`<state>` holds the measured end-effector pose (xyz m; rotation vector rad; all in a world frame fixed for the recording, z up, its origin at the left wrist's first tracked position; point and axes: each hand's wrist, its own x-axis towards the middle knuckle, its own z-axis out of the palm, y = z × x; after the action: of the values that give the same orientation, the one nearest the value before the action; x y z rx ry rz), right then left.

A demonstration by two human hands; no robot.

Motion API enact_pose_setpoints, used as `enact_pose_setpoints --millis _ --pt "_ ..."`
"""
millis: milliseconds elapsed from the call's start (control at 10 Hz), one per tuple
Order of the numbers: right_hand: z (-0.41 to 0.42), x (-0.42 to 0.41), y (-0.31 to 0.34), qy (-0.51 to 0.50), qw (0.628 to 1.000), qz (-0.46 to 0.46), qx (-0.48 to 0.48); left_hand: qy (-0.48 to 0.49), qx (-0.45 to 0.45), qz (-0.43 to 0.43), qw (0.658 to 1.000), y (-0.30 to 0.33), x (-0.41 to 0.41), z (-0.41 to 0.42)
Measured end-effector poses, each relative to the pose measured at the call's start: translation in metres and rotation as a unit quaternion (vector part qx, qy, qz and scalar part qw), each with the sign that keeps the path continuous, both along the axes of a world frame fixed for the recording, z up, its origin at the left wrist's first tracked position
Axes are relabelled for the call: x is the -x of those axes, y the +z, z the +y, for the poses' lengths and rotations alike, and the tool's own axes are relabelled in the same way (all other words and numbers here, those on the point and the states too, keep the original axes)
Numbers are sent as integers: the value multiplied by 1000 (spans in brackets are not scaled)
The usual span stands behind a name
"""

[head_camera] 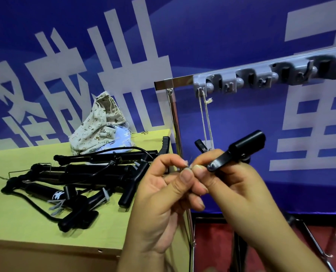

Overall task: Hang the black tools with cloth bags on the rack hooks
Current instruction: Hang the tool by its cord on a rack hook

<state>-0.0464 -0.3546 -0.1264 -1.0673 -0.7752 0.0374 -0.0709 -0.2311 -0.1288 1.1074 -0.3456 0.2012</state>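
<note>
My right hand (234, 185) grips a black tool (241, 150) held up in front of the rack. My left hand (163, 197) meets it fingertip to fingertip, pinching a thin string at the tool's end. A grey hook rail (261, 75) runs along a chrome rack bar at the upper right. From its leftmost hook a beige string loop (205, 118) hangs down to another black tool (199, 145), mostly hidden behind my right hand. Several black tools (80, 181) lie piled on the yellow-green table (15, 218). Patterned cloth bags (100, 124) sit behind the pile.
The rack's chrome upright post (176, 122) stands against the table's right edge, between the table and my hands. A blue banner with white characters fills the background. Rack legs (310, 238) and red floor show at the lower right.
</note>
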Motion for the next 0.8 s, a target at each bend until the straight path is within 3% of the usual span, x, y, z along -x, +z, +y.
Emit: enact_pose_setpoints --millis 100,200,300,400,500,600,700,800 --pt "-2 -7 0 -28 999 28 13 17 -2 -14 1000 -3 -3 1" --pt "-6 -18 16 -157 987 27 25 77 -75 -32 994 -19 -15 12" --pt "-4 -22 47 -105 994 -7 22 80 -273 29 958 -46 -30 8" --pt "1 -35 79 -27 992 -57 107 6 -316 94 944 -66 -33 -23" --pt "-16 -49 79 24 997 4 71 39 -281 93 954 -59 -29 -47" --pt "-28 -49 92 10 996 80 31 100 -254 62 960 -53 -38 -51" --pt "-46 -48 96 13 997 71 18 164 -220 34 961 -48 -44 -48" --pt "-59 -55 82 -22 995 93 -25 216 -242 0 946 -29 -51 -33"
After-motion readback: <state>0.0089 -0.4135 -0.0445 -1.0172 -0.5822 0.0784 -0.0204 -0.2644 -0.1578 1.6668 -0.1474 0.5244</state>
